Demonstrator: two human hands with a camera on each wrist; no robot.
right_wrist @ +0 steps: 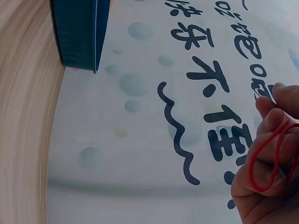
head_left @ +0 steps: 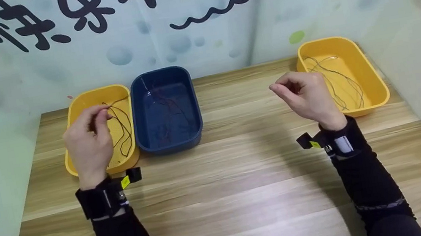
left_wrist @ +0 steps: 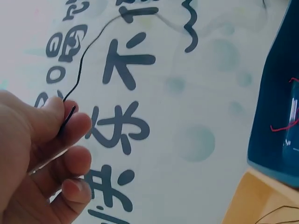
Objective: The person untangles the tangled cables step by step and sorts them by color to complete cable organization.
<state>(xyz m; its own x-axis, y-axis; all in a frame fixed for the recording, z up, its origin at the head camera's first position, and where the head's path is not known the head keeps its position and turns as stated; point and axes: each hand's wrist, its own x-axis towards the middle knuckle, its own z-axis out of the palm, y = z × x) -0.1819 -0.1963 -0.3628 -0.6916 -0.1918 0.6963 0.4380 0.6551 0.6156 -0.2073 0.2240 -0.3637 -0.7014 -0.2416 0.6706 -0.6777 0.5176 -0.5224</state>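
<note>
My left hand (head_left: 90, 138), over the left yellow bin (head_left: 119, 167), pinches a thin black string (left_wrist: 79, 70) between thumb and index finger. In the left wrist view the string curves up and away from the fingertips, with a short end poking out beside the thumb. At the right, my right hand (head_left: 305, 93) overlaps the near left side of another yellow bin (head_left: 366, 62). A looped red string (right_wrist: 252, 172) lies across its curled fingers in the right wrist view; thumb and index fingertip are close together.
A dark blue bin (head_left: 170, 147) containing thin red strings (head_left: 170, 105) stands against the left yellow bin. Several dark strands (head_left: 128, 127) lie in that yellow bin, greyish strings (head_left: 352, 83) in the right one. A printed backdrop (head_left: 219, 44) rises behind the wooden table (head_left: 241, 198).
</note>
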